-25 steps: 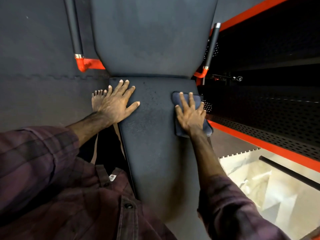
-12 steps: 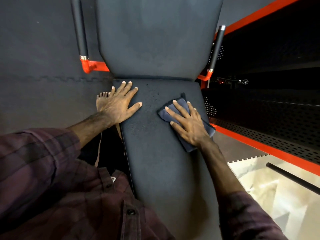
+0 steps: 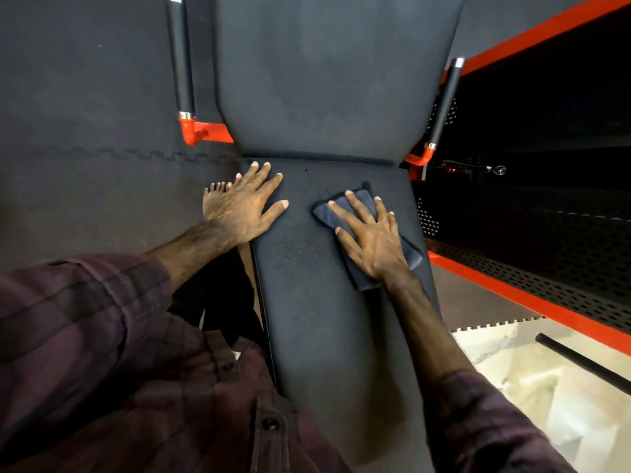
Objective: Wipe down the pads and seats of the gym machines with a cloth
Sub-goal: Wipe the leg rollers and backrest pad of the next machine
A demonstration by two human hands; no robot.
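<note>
Cloth (image 3: 362, 203) mostly hidden — right hand (image 3: 372, 240) covers it.

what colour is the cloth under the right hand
Dark blue-grey, plain with no pattern; the cloth shows best in the head view, flat on the seat.

There is a single view, from a wide-angle camera worn on the person's head, facing forward and steeply down from close above. It looks along both forearms to the left hand (image 3: 244, 206) lying flat and the right hand (image 3: 370, 233) spread on a folded dark blue cloth (image 3: 362, 199), both near the frame's middle. Beyond the hands the long dark grey padded seat (image 3: 327, 336) meets the wide dark grey back pad (image 3: 327, 73), which fills the top. The red and black perforated metal frame (image 3: 532, 295) runs off to the right of the right hand, bent by the lens.
</note>
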